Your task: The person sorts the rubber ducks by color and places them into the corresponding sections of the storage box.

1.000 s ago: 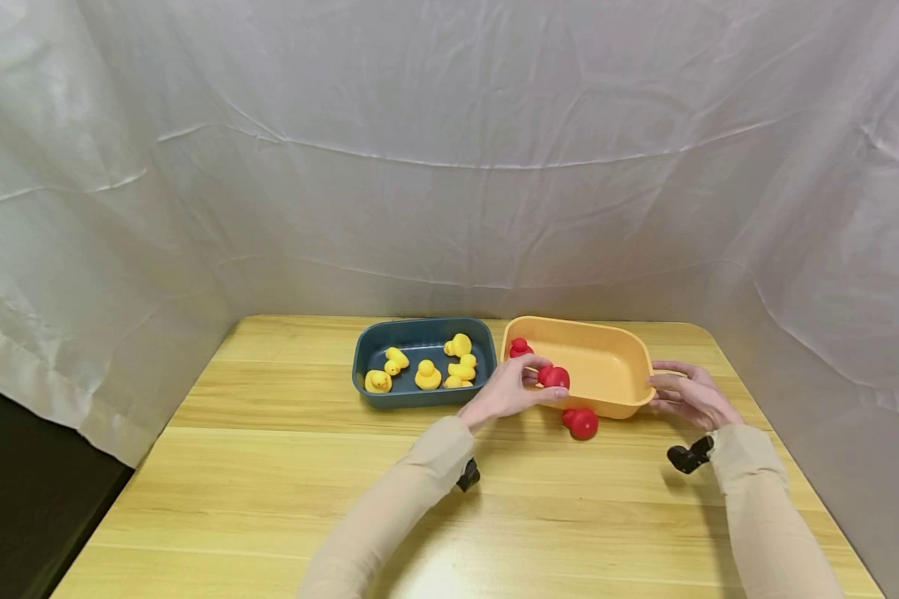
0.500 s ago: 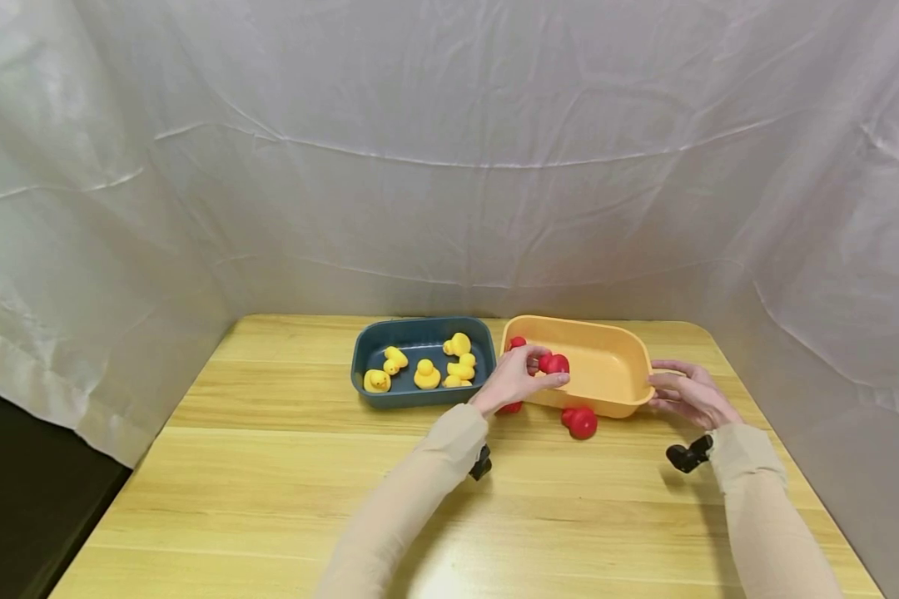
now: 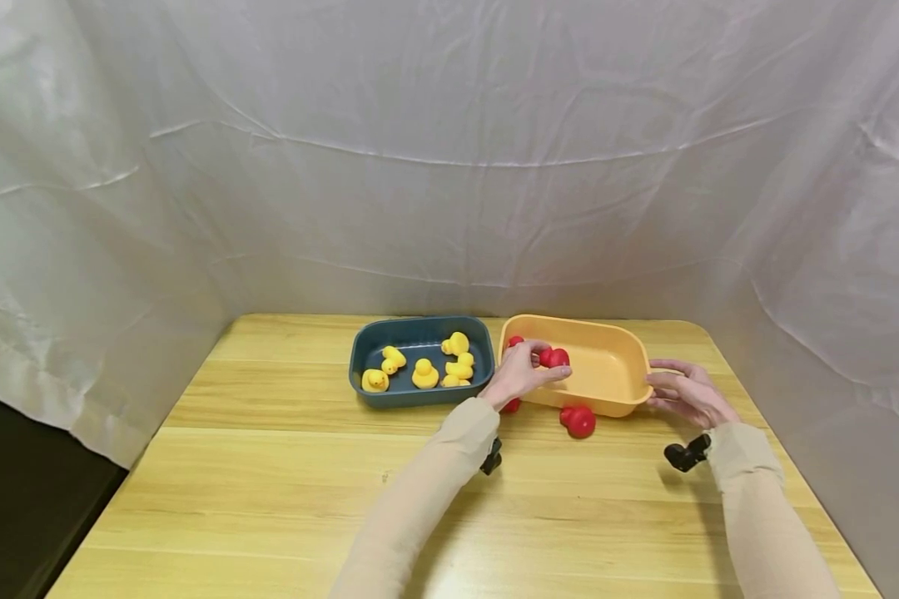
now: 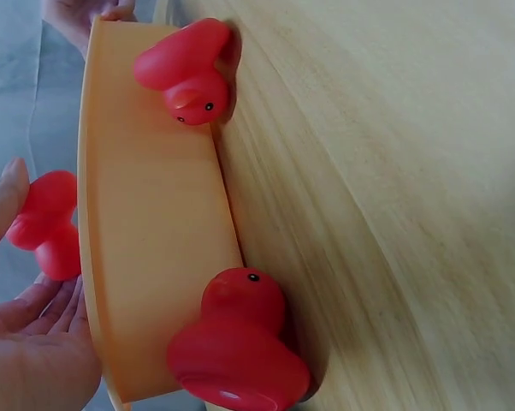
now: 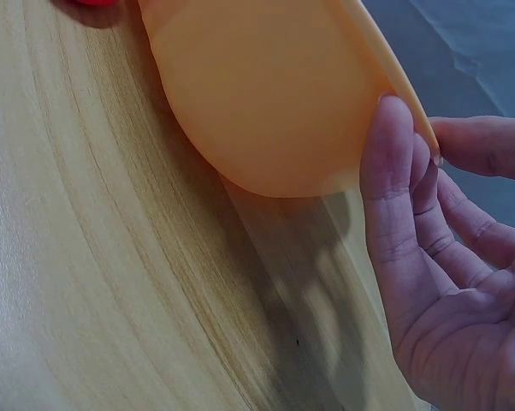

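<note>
My left hand (image 3: 515, 374) pinches a red rubber duck (image 3: 556, 358) between thumb and fingers, over the left part of the orange tub (image 3: 610, 408). In the left wrist view the held duck (image 4: 50, 214) shows just beyond the tub's rim. My right hand (image 3: 689, 395) pinches the tub's right end; in the right wrist view thumb and forefinger lie on opposite sides of the rim. Another red duck (image 3: 515, 341) is at the tub's left end, partly hidden by my left hand. Two red ducks lie on the table by the front wall, one (image 3: 578, 422) plainly visible, the other (image 3: 513, 406) partly covered.
Left of the orange tub stands a dark blue tub (image 3: 412, 399) with several yellow rubber ducks (image 3: 424, 376) in it. Both tubs are near the back edge of the wooden table (image 3: 270, 466). A pale cloth (image 3: 449, 208) hangs behind and at the sides.
My left hand has moved forward and slightly right with the red duck, farther over the tub. A red duck by the tub's front left has come into view. My right hand stays at the rim.
</note>
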The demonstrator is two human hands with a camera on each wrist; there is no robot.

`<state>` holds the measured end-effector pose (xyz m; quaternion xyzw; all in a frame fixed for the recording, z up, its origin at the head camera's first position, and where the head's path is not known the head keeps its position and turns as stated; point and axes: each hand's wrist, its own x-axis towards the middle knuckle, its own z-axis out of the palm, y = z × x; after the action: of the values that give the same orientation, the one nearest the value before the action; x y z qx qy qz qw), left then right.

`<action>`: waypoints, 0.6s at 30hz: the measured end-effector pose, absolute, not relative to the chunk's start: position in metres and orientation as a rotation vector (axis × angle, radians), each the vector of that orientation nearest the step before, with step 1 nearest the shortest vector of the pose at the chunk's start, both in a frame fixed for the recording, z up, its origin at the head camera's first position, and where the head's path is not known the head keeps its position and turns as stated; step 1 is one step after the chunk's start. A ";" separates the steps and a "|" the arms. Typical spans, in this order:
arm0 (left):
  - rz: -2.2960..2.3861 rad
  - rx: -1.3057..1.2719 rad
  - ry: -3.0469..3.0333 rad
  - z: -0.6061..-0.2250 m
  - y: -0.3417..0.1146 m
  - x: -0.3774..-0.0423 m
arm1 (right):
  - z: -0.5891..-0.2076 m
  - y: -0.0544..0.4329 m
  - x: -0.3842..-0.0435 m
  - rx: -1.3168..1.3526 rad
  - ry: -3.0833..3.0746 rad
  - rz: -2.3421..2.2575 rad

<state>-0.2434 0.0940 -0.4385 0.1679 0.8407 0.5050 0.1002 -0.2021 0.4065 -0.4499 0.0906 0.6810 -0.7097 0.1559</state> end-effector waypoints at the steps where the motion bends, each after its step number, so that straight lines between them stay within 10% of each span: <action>1: 1.494 0.493 2.486 -0.438 0.094 -0.243 | -0.450 0.406 -0.202 0.260 1.951 -2.032; 18: 1.487 0.552 2.497 -0.438 0.091 -0.238 | -0.449 0.405 -0.202 0.274 1.950 -2.026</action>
<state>-0.2381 0.0913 -0.4376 0.1859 0.8406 0.5004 0.0914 -0.2017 0.4052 -0.4487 0.0957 0.6816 -0.7081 0.1577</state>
